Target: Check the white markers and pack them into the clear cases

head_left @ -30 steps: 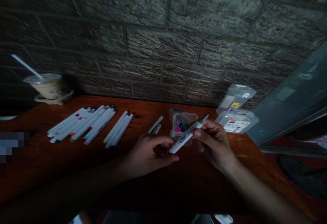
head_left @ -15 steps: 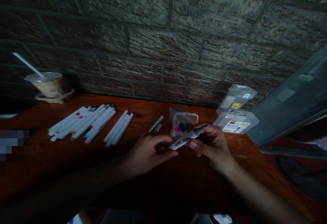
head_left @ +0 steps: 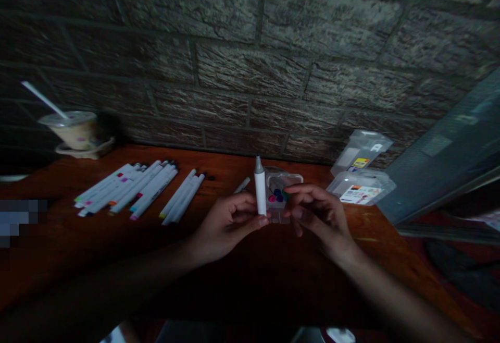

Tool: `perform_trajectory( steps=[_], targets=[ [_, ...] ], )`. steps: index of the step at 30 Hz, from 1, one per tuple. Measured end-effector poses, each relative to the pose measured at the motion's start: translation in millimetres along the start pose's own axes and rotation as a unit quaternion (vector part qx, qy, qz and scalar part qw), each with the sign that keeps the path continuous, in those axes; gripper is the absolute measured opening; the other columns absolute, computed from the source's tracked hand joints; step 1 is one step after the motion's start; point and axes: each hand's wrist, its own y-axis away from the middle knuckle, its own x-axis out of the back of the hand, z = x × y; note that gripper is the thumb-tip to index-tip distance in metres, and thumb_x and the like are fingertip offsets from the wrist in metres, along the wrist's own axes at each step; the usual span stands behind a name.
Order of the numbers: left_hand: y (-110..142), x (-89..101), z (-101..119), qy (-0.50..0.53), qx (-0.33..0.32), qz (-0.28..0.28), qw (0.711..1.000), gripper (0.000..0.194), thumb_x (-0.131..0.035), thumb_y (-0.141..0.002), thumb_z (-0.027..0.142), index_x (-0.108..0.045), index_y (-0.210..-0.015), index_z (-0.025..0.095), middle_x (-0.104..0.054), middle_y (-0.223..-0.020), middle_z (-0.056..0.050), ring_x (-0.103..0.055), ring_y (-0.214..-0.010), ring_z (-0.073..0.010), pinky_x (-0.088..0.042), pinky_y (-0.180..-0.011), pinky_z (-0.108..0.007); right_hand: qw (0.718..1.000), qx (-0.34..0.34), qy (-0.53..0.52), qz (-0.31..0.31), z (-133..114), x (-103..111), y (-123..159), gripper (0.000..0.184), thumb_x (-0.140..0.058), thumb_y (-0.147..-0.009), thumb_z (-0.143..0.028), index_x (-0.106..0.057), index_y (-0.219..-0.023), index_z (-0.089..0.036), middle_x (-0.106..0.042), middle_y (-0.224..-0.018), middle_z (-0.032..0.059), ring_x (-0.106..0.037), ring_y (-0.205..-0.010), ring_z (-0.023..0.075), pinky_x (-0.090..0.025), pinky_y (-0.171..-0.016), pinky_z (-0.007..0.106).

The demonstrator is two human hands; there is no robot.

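Note:
A white marker with a grey tapered upper end stands nearly upright, pinched at its lower part between the thumb and fingers of my left hand. My right hand is just to the right of it, apart from the marker. Its fingers are loosely curled and spread, with nothing visible in them. Behind my hands lies a clear plastic case containing several markers with pink, blue, purple and green ends. The right fingertips partly cover its right side. Another marker lies behind my left hand, partly hidden.
Several white markers lie in a row on the wooden table at left. A lidded drink cup with a straw stands at the far left. Clear case parts with a label are at right. A brick wall rises behind.
The marker has turned from slanting across both hands to nearly upright in my left hand. My right hand has let go of it, its fingers now apart from the marker.

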Motion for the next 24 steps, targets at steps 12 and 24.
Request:
perform_trajectory(
  steps=[12,24],
  targets=[
    [3.1,1.7,-5.2,-0.131,-0.034,-0.011,0.991,0.012,-0.077,-0.087,0.017,-0.075,-0.1,0.016,-0.079,-0.1,-0.006,-0.075,-0.092,-0.0192,-0.059,-0.083,-0.029,0.946,0.194,0.25,-0.063,-0.3,-6.6,7.4,0.048,-0.088,-0.077,-0.017,-0.074,-0.122,-0.027,-0.078,-0.094,0.0045,-0.07,-0.072,0.0173,-0.058,-0.062,0.03],
    [3.0,4.8,-6.2,-0.202,-0.1,0.007,0.974,0.012,-0.076,-0.086,0.013,-0.072,-0.097,0.017,-0.077,-0.101,-0.005,-0.074,-0.095,-0.0185,-0.057,-0.083,-0.028,0.935,0.22,0.251,-0.117,-5.1,-10.3,5.1,0.044,-0.086,-0.078,-0.016,-0.077,-0.12,-0.025,-0.079,-0.1,0.0088,-0.078,-0.086,0.0214,-0.066,-0.072,0.032]
  ],
)
